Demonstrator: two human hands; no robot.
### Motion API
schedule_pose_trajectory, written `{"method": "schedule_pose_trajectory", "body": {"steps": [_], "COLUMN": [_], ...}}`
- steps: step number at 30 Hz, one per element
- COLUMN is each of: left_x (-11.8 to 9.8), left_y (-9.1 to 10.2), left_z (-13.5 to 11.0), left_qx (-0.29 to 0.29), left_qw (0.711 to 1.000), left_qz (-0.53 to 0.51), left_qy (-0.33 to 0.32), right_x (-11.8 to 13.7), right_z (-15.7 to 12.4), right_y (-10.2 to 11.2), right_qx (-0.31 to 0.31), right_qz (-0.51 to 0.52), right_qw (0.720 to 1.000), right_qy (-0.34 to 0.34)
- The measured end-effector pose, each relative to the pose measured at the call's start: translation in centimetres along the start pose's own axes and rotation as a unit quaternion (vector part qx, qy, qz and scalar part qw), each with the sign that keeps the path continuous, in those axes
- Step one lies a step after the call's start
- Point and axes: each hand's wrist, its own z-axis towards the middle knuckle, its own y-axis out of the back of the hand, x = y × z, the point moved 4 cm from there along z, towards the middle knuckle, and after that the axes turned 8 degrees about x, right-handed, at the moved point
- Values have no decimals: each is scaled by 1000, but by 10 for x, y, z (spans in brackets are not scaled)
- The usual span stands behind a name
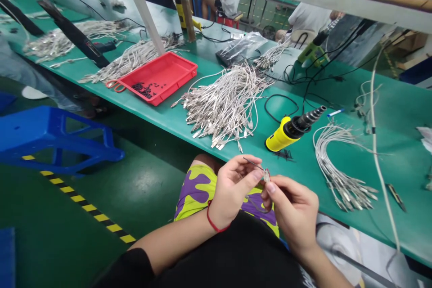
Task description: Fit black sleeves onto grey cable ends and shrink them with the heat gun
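Below counter point(398, 229) front edge, left hand point(232, 186), right hand point(293, 207) together, pinching small connector point(266, 175) on thin cable point(252, 162); yellow power tool point(286, 132) beyond.

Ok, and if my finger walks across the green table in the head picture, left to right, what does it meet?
Orange scissors, red tray, cable pile, yellow tool, cable bunch

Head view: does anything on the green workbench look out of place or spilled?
Yes: a small scatter of black pieces lies loose on the green workbench, beside the yellow tool. Similar pieces sit inside the red plastic tray, so these look stray.
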Motion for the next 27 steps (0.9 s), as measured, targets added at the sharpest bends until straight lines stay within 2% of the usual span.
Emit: {"method": "schedule_pose_trajectory", "body": {"steps": [2, 4, 5, 6, 7, 11, 13, 16, 22, 27], "left_x": [7, 19, 27, 36, 47, 98, 120, 143, 165, 169], "left_y": [5, 17, 25, 33, 43, 74, 83, 90, 97, 100], "left_z": [1, 7, 12, 18, 26, 59, 74, 91, 98, 96], "left_qx": [11, 15, 14, 15, 22, 101, 144, 169, 185, 179], "left_qw": [999, 984, 962, 920, 897, 838, 801, 746, 661, 622], "left_qz": [40, 177, 271, 388, 435, 528, 572, 633, 717, 754], "left_qy": [-13, -32, -44, -61, -71, -94, -105, -119, -121, -111], "right_x": [-2, -4, -4, -3, -2, 6, 11, 19, 28, 20], "right_z": [1, 3, 4, 7, 9, 20, 27, 40, 76, 101], "right_y": [3, 7, 10, 14, 19, 45, 63, 92, 139, 152], "right_qx": [-18, -42, -55, -69, -81, -131, -162, -215, -317, -350], "right_qz": [17, 46, 61, 74, 82, 98, 100, 84, 1, -50], "right_qw": [1000, 998, 996, 995, 993, 987, 982, 972, 945, 932], "right_qy": [-9, -16, -17, -17, -15, 3, 16, 42, 86, 84]}}
